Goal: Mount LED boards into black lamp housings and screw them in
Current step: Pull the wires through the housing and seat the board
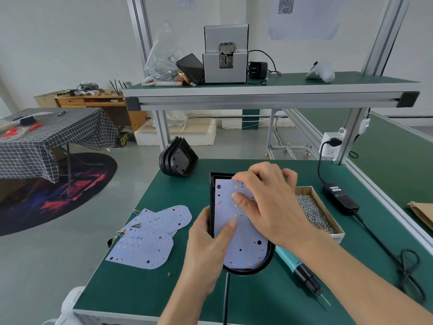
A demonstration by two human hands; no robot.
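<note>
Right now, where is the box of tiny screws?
The box of screws sits on the green table, right of the lamp housing, beside the right hand.

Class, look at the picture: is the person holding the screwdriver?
No. The screwdriver lies on the table beside the housing, while both hands rest on the LED board.
</note>
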